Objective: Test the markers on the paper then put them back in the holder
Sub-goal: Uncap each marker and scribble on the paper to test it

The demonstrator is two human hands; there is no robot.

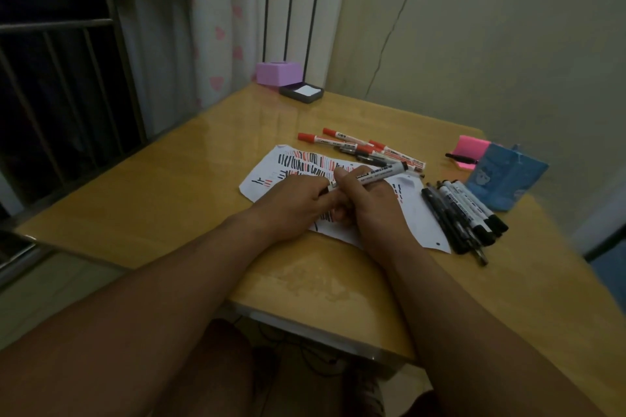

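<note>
A: From the head view, what are the hands doing?

B: Both are over the paper [417, 211], which lies on the surface [169, 200] near its middle, a little toward the right edge. The right hand [376, 201] has its fingers curled round the barrel of a marker [377, 174], thumb on top. The marker slants up and away toward the far right corner.

A: And the left hand?

B: The left hand [298, 203] pinches the marker's near end, where a dark piece shows between the fingertips. I cannot tell whether the cap is on or off. The two hands touch each other there.

A: What is on the paper?

B: Rows of short red and black strokes fill its far half.

A: Where are the other markers?

B: The red markers [355, 145] lie in a loose bunch just past the paper's far edge. The black markers [464, 211] lie in a pile just beside its right edge, some overlapping it.

A: And the holder?

B: The blue holder [504, 176] sits near the right edge, just beyond the black pile, with pink notes [469, 146] beside it. At the far corner stand a purple box [278, 73] and a dark tray [301, 94], touching
</note>
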